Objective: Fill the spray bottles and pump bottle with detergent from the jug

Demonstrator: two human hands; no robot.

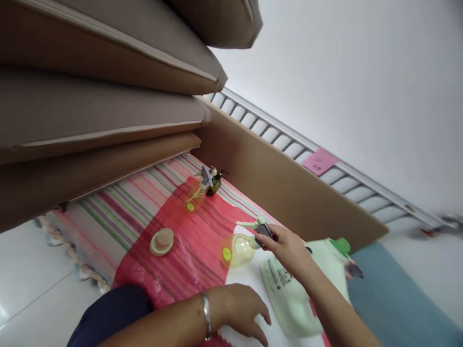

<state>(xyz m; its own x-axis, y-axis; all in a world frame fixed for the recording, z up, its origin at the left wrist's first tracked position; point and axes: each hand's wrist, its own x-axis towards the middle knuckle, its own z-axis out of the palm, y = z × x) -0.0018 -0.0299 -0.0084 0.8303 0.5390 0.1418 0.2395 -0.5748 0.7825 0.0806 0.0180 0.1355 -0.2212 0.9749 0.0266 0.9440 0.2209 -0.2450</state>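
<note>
Yellowish clear plastic forms the spray bottle [240, 249], which lies tilted on its side with its round yellow-green base facing the camera and its pale trigger head pointing away. It sits where a white sheet [246, 277] meets a red plastic sheet [188, 260]. The right hand [285, 248] is closed around the bottle's grey neck, just under the trigger. The left hand [238, 308], with a silver bracelet [206, 315] on its wrist, rests palm down on the white sheet, fingers loosely spread and holding nothing.

Just beside the bottle, partly under the right forearm, a pale green detergent jug [294, 308] lies flat, its green cap [340, 246] pointing away. On the red sheet to the left sits a round tan lid [161, 241]; farther off stand a second spray bottle [197, 193] and a small dark pump bottle [216, 183], close together. A striped cloth [119, 212] shows beyond the red sheet. Behind runs a cardboard panel [282, 188], with stacked brown cushions [90, 111] to the left, a pink note [320, 161] above, and a blue mat [394, 299] to the right
</note>
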